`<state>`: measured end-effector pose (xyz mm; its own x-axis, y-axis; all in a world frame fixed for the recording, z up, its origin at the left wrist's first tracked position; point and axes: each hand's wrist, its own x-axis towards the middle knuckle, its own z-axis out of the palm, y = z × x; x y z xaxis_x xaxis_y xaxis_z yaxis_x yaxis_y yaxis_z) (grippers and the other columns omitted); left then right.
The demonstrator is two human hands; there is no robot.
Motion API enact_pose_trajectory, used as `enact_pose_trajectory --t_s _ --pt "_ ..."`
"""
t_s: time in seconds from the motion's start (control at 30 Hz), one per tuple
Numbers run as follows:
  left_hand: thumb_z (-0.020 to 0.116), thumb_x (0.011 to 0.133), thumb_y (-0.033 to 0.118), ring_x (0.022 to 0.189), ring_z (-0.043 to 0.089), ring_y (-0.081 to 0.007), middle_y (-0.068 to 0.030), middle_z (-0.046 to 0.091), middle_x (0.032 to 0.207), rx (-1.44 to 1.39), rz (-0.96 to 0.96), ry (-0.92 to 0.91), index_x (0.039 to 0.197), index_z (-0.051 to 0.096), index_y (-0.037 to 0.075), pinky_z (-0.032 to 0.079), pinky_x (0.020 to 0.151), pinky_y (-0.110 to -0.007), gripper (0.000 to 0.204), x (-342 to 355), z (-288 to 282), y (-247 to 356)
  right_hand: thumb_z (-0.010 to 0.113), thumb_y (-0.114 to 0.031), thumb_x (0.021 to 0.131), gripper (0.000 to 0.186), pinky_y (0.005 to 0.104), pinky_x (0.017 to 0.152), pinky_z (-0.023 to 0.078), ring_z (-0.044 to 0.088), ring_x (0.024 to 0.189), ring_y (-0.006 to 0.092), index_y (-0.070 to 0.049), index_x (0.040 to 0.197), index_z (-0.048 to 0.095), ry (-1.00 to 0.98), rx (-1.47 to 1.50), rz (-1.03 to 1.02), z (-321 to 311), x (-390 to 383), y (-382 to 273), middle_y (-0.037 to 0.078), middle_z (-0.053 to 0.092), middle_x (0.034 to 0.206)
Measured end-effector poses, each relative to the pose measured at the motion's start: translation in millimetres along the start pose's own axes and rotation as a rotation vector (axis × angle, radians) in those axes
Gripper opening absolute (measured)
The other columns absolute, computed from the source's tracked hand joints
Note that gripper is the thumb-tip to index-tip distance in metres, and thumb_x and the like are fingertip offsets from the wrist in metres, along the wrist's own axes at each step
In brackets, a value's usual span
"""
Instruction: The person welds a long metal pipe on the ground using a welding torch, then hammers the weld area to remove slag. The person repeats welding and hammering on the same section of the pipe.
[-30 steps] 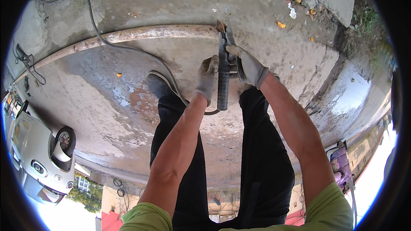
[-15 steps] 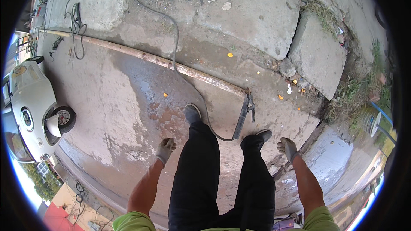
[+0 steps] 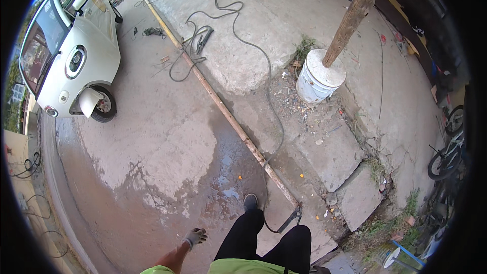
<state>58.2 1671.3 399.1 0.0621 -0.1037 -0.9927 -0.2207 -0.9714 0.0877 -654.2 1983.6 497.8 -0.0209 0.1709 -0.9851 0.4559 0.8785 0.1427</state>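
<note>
My left hand (image 3: 195, 237), in a pale work glove, hangs over the damp concrete beside my left leg. Its fingers are loosely apart and hold nothing. My right hand is out of sight. A long, rust-stained pipe (image 3: 219, 102) lies slantwise on the ground from the far left to just ahead of my feet. At its near end sits a black welding clamp (image 3: 289, 220), with a cable running from it. This clamp appears to touch the pipe end. A second black clamp (image 3: 204, 40) lies farther off beside the pipe, on looped cable.
A dark cable (image 3: 265, 56) snakes over the concrete and crosses the pipe. On the left stands a small white car (image 3: 94, 66). A white bucket (image 3: 317, 78) holds an upright wooden post (image 3: 357, 15). Broken slabs (image 3: 329, 157) edge a weedy gap at right, near a bicycle (image 3: 446, 160).
The view has swung up and to the right, bringing in the bucket, post and bicycle. My right hand has left the picture. The pipe and clamps lie as before.
</note>
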Motion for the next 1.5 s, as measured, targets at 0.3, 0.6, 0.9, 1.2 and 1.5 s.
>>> enact_pose_trajectory --t_s 0.3,0.6,0.9,1.2,1.5 --pt "0.063 0.112 0.05 0.094 0.08 -0.0321 -0.0183 0.083 0.114 -0.131 -0.154 0.084 0.119 0.068 0.014 0.064 0.081 -0.051 0.037 -64.6 -13.0 31.9 0.063 -0.039 0.11 0.041 0.0435 0.071 0.056 0.065 0.077 0.0259 -0.007 0.135 0.067 0.009 -0.106 -0.189 97.3 -58.9 -258.2 0.008 0.066 0.091" --pt "0.065 0.111 0.053 0.094 0.081 -0.0299 -0.0146 0.084 0.116 -0.359 -0.119 0.101 0.126 0.068 0.015 0.064 0.083 -0.052 0.041 -55.4 35.2 267.7 0.059 -0.033 0.11 0.034 0.0508 0.079 0.062 0.074 0.087 0.0343 -0.008 0.133 0.063 -0.013 -0.166 -0.171 169.9 -68.8 -537.1 0.017 0.074 0.105" --pt "0.069 0.111 0.047 0.092 0.08 -0.0243 -0.009 0.083 0.114 -0.506 -0.015 0.053 0.133 0.071 0.019 0.062 0.08 -0.046 0.036 -76.5 21.7 485.5 0.061 -0.031 0.11 0.027 0.0443 0.067 0.06 0.076 0.079 0.0299 -0.01 0.127 0.062 0.017 -0.195 -0.232 278.7 -161.0 -793.5 0.011 0.074 0.097" --pt "0.068 0.111 0.04 0.084 0.078 -0.027 -0.0134 0.083 0.105 -0.681 -0.089 0.13 0.122 0.071 0.012 0.06 0.074 -0.047 0.03 -62.2 10.2 645.3 0.061 -0.032 0.112 0.033 0.0459 0.077 0.064 0.077 0.088 0.0302 -0.011 0.137 0.064 0.053 -0.408 -0.389 467.7 -210.5 -1096.0 0.014 0.078 0.108" --pt "0.066 0.112 0.037 0.087 0.079 -0.0271 -0.0117 0.083 0.104 -0.762 -0.044 0.038 0.124 0.07 0.012 0.063 0.075 -0.047 0.028 -48.4 -95.4 900.8 0.063 -0.037 0.112 0.048 0.0444 0.09 0.065 0.079 0.103 0.0305 -0.006 0.149 0.059 0.011 -0.559 -0.484 728.3 -355.4 -1367.3 0.018 0.078 0.122"
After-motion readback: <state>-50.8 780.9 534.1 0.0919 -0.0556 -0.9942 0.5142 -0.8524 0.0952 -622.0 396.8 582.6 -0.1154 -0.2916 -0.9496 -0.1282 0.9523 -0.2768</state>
